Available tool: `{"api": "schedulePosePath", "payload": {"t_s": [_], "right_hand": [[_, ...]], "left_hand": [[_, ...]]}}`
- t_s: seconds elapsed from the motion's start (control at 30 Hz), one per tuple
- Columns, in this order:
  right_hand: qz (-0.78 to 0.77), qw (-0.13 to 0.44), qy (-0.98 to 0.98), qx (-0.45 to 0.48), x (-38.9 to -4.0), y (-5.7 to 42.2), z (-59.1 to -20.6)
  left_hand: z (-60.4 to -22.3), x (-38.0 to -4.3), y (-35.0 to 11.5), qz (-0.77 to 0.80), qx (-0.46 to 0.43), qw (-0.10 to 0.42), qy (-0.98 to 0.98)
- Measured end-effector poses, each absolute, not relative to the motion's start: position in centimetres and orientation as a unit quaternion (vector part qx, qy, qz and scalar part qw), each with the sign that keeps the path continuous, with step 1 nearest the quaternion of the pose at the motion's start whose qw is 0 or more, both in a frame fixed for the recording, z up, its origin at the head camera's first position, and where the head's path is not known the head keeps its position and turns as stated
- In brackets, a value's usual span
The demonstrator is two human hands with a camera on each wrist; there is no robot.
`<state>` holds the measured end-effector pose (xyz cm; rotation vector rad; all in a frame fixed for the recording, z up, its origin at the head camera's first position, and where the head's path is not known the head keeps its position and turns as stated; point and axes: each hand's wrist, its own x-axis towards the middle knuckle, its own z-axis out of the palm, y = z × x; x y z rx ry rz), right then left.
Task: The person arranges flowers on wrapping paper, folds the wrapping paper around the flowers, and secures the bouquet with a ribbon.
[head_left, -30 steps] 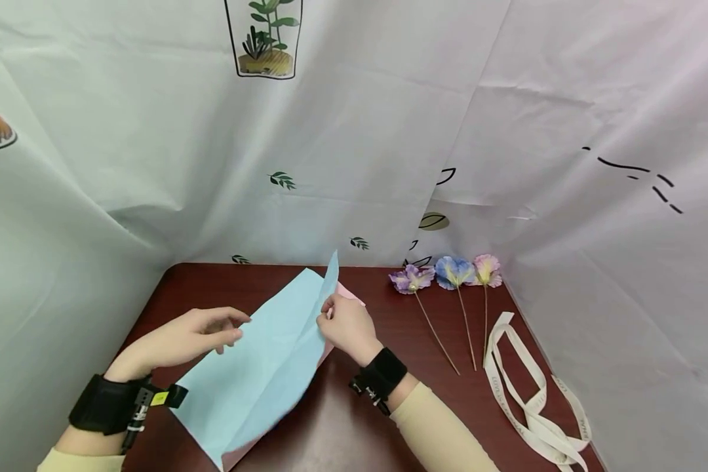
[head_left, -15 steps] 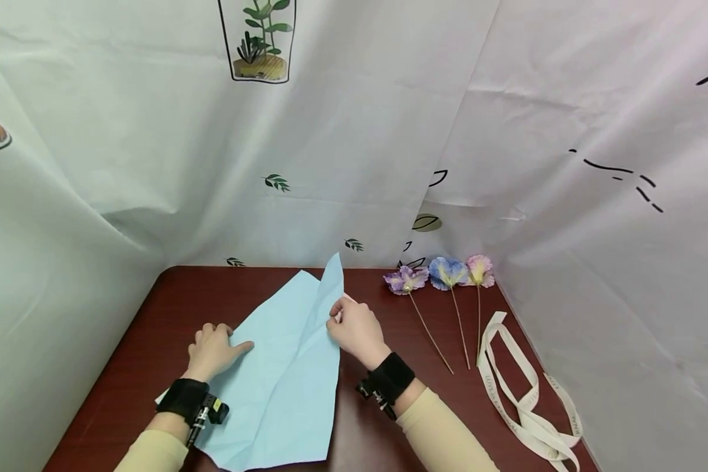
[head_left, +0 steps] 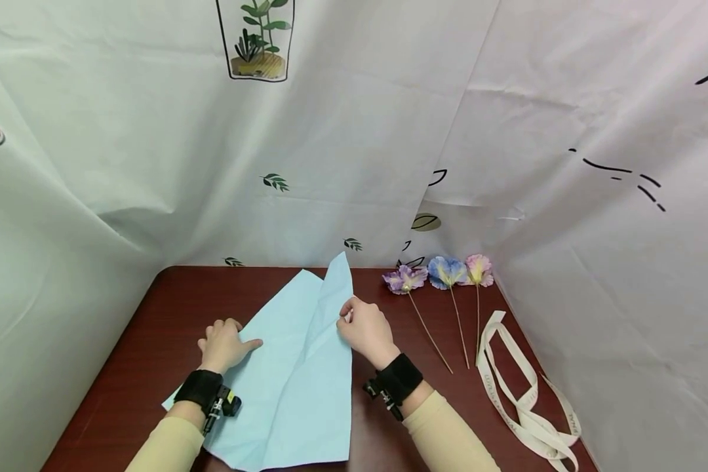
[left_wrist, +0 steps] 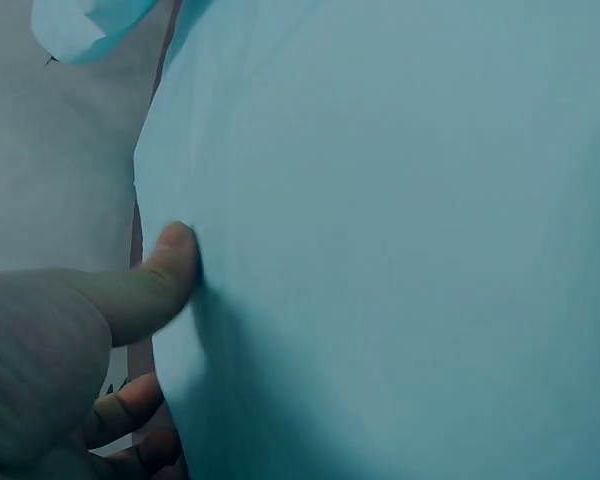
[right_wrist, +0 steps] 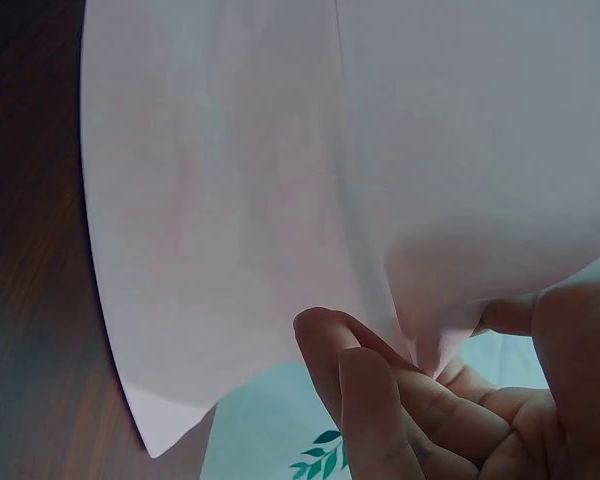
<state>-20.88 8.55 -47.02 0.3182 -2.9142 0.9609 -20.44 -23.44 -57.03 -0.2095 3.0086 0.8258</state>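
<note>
A sheet of wrapping paper, light blue on top, stands partly raised at its right side, with a narrow tip pointing up at the back. Its pale pinkish underside shows in the right wrist view. My right hand pinches the paper's right edge, bunching it between thumb and fingers. At the left edge is my left hand, fingers spread and thumb lying over the blue face. The other left fingers reach past that edge in the left wrist view; their full contact is hidden.
On the dark red table lie three artificial flowers: purple, blue and pink, with thin stems. A looped white printed ribbon lies to their right. A pale printed cloth hangs behind and along the sides.
My left hand has come from the air beside the paper to its left edge, then slid slightly right. My right hand has moved a little right, and the paper's near part has swung right.
</note>
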Motion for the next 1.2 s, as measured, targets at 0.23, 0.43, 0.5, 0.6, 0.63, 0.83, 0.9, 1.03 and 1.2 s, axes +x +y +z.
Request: {"api": "schedulePosePath", "payload": {"t_s": [0.23, 0.43, 0.5, 0.6, 0.63, 0.83, 0.9, 1.03, 1.2], "right_hand": [[0.314, 0.027, -0.945, 0.092, -20.8, 9.3, -47.2], [0.297, 0.011, -0.952, 0.079, -20.4, 11.2, -47.3], [0.288, 0.002, -0.955, 0.072, -20.2, 11.9, -47.1], [0.276, -0.011, -0.959, 0.061, -20.2, 13.3, -47.0], [0.272, -0.018, -0.961, 0.056, -20.2, 13.8, -47.1], [0.229, -0.081, -0.970, 0.022, -20.2, 17.1, -48.8], [0.216, -0.098, -0.971, 0.015, -20.4, 17.7, -49.6], [0.204, -0.122, -0.971, 0.012, -20.8, 17.9, -51.0], [0.208, -0.131, -0.969, 0.025, -21.0, 17.1, -52.6]], "left_hand": [[-56.8, -20.8, -23.3, 0.306, -0.058, 0.009, 0.950], [-56.8, -21.3, -23.5, 0.353, -0.029, 0.009, 0.935], [-56.7, -21.5, -23.6, 0.353, -0.023, -0.007, 0.935], [-56.6, -21.8, -23.9, 0.354, -0.015, -0.043, 0.934], [-56.5, -21.9, -24.0, 0.355, -0.011, -0.058, 0.933], [-56.4, -22.3, -24.4, 0.381, 0.023, -0.159, 0.911], [-56.4, -22.5, -24.4, 0.386, 0.035, -0.187, 0.903], [-56.6, -23.0, -24.2, 0.380, 0.043, -0.214, 0.899], [-56.6, -23.9, -24.1, 0.352, 0.025, -0.204, 0.913]]}}
